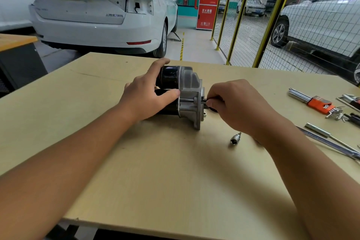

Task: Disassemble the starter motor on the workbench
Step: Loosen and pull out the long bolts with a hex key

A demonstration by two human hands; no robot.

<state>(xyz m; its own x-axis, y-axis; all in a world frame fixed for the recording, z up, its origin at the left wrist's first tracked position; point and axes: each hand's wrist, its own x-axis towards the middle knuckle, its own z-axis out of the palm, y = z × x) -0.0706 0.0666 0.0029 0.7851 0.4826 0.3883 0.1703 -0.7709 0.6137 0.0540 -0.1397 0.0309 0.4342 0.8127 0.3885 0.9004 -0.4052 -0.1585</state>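
The starter motor point(188, 91) lies on its side on the pale wooden workbench point(175, 171), with a black body to the left and a grey cast-metal nose housing to the right. My left hand point(150, 95) is wrapped over the black body, thumb against the housing edge. My right hand point(235, 107) is closed on a small black tool point(209, 101) whose tip meets the right face of the housing. Most of the tool is hidden under my fingers.
A small socket bit point(235, 138) lies on the bench just right of the motor. At the right edge lie a hex key set in an orange holder point(319, 104), a metal ruler point(331, 143) and other tools. A white car point(101, 9) and a yellow mesh fence point(253, 15) stand beyond.
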